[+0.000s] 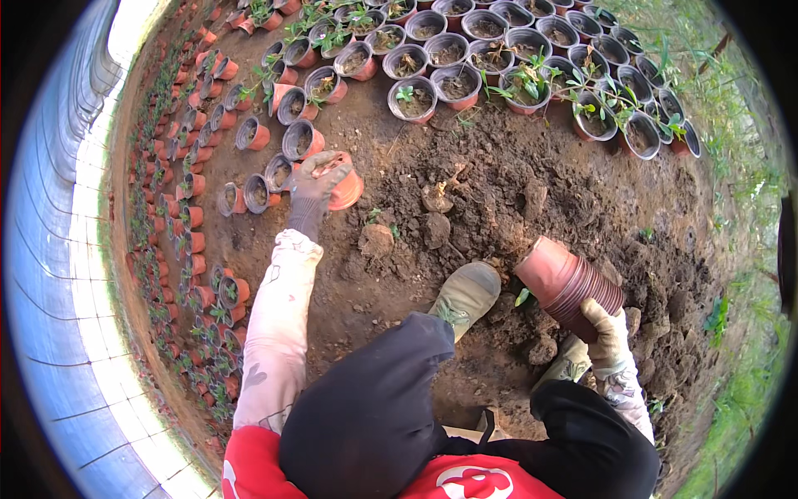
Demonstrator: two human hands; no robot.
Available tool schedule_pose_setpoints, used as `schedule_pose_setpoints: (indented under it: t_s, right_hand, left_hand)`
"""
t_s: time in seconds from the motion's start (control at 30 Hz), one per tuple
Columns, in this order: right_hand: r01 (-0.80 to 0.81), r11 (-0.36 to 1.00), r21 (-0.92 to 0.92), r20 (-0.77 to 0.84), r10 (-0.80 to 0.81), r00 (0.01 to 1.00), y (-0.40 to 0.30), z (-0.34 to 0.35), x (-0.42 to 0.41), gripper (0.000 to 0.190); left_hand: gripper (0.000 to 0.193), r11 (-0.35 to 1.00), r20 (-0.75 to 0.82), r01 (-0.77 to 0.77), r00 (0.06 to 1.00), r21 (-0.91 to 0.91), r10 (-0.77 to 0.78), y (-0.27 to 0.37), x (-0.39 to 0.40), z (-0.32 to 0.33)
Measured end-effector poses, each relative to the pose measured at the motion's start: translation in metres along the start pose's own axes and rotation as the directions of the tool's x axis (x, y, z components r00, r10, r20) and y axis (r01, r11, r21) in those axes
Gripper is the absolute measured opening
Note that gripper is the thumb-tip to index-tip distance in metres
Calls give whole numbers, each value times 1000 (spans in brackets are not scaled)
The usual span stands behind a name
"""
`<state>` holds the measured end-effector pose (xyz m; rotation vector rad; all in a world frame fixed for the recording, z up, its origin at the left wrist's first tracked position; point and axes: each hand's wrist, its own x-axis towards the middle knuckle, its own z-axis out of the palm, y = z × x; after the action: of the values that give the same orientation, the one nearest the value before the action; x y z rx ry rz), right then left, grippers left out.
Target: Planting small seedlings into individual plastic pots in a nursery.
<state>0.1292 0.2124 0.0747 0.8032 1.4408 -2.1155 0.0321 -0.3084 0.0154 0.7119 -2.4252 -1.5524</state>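
Observation:
My left hand, in a soiled knit glove, is closed on the rim of a tilted terracotta-coloured plastic plant pot at the upper left of the middle. Small soil-filled pots stand just left of it. My right hand, in a pale glove, grips the lower end of a stack of nested plastic pots, which leans up to the left over loose soil. Between the hands lie a root ball with a dry plant and round clods of soil.
Rows of pots with dark inner walls fill the top, some with green or withered plants. Many more pots line the left side. My shoe rests beside the heap of broken soil. Grass grows along the right.

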Motion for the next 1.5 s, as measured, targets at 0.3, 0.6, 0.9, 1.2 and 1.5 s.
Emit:
schedule_pose_setpoints:
  t_s: [0.3,0.6,0.9,1.2,1.5]
  right_hand:
    - [42,998,55,7,-43,999,1,-4,-3,50]
    - [26,997,78,-4,-26,1000,-6,-7,-5,50]
    - [38,994,106,37,-42,998,-9,-6,1,49]
    - [-8,969,248,96,-16,995,-10,-2,13,49]
    - [-36,923,382,82,5,997,-27,4,6,50]
  left_hand:
    - [21,907,112,-195,980,373,165,-34,-16,24]
    - [19,780,201,-446,895,438,399,-12,-11,-5]
    - [22,420,182,-564,724,711,665,38,-24,-15]
    - [6,524,202,-677,692,517,693,62,-7,21]
    - [12,839,276,-531,829,119,486,94,-39,102]
